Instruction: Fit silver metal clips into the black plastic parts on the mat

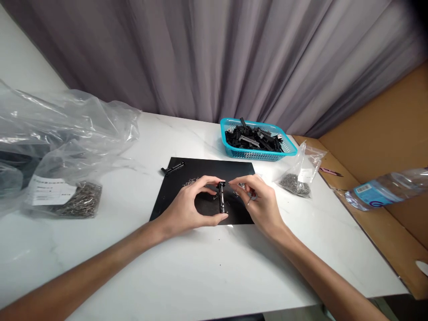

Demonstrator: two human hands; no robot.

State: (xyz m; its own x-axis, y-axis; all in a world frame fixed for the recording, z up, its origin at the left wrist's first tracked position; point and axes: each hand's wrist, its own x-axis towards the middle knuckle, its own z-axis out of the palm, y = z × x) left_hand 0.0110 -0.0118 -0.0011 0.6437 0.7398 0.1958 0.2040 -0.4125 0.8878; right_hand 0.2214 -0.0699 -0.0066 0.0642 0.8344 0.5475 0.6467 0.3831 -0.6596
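Observation:
My left hand (187, 203) is closed on a small black plastic clip (222, 199), gripping it upright between thumb and fingers above a black mat (187, 171). My right hand (257, 200) pinches at the clip's top end, its fingertips together on something too small to make out; a ring shows on one finger. Small metal springs (192, 180) lie scattered on the mat. Another black clip (173, 168) rests at the mat's far left corner.
A teal basket (257, 154) of black clips stands behind the mat. A small bag of metal springs (296, 183) lies right of it. Large clear plastic bags (63, 133) with springs (83, 200) sit left. A water bottle (384, 189) lies on cardboard (394, 240) at right.

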